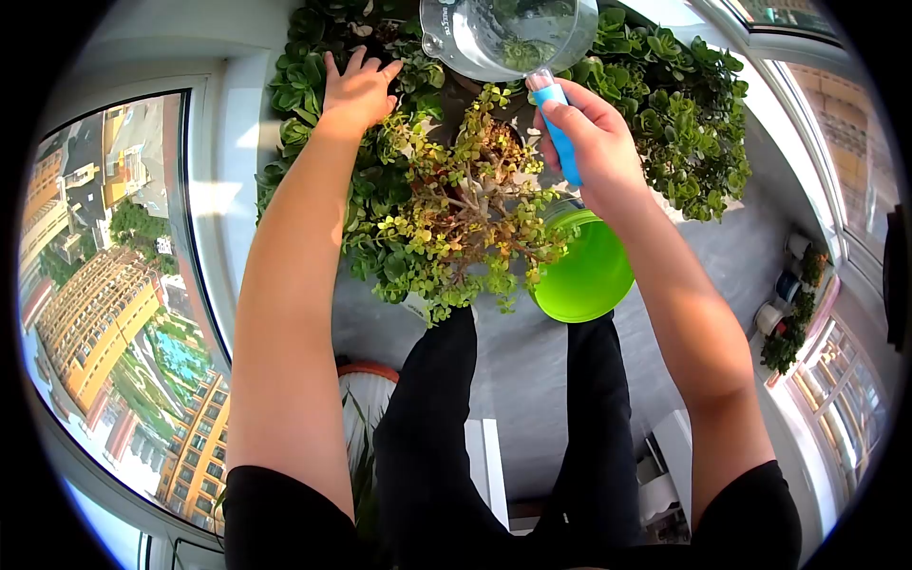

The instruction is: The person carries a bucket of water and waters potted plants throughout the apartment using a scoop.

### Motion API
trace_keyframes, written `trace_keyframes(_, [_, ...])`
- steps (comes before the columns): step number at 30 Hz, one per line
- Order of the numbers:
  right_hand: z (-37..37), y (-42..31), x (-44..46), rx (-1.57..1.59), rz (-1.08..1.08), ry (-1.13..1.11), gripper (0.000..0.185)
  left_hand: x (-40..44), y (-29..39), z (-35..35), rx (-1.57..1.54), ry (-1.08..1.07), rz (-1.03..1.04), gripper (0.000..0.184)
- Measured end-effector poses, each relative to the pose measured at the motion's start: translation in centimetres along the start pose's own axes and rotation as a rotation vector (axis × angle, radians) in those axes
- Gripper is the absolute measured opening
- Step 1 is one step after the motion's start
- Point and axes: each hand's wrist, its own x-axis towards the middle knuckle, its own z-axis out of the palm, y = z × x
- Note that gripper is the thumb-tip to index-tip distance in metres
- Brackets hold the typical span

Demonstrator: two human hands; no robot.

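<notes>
My right hand (598,138) is wrapped round the blue handle of a clear plastic water scoop (475,38), held over the plants at the top of the view. The scoop has a spout on its left side, and leaves show through it; how much water it holds I cannot tell. My left hand (359,90) reaches into a leafy green plant (299,90), fingers spread and holding nothing. Between my arms grows a shrub with small yellow-green leaves (465,195). A bright green bucket (587,271) stands below my right hand, partly behind the shrub.
Another dense green plant (679,123) fills the upper right. A large window (204,237) lines the left side. Below my left arm stands a white pot with a reddish rim (369,369). Small potted plants (788,332) sit along the right wall. Grey floor (518,380) shows between my legs.
</notes>
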Motion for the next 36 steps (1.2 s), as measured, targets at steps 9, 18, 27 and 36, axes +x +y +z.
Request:
trace_keyframes(9, [7.1, 3.7, 9.2, -0.297, -0.077, 0.037, 0.038, -2.6, -1.4, 1.5, -0.048, 0.007, 0.016, 0.053])
trace_keyframes(18, [9.9, 6.7, 13.7, -0.791, -0.359, 0.185, 0.036, -2.5, -1.0, 1.2, -0.069, -0.023, 0.019, 0.048])
trace_keyframes(27, [10.4, 7.9, 14.1, -0.994, -0.503, 0.242, 0.038, -2.8, -1.3, 1.4, -0.079, -0.022, 0.002, 0.048])
trace_keyframes(36, [10.7, 7.2, 12.8, -1.085, -0.622, 0.241, 0.038, -2.8, -1.1, 1.3, -0.072, -0.038, -0.029, 0.047])
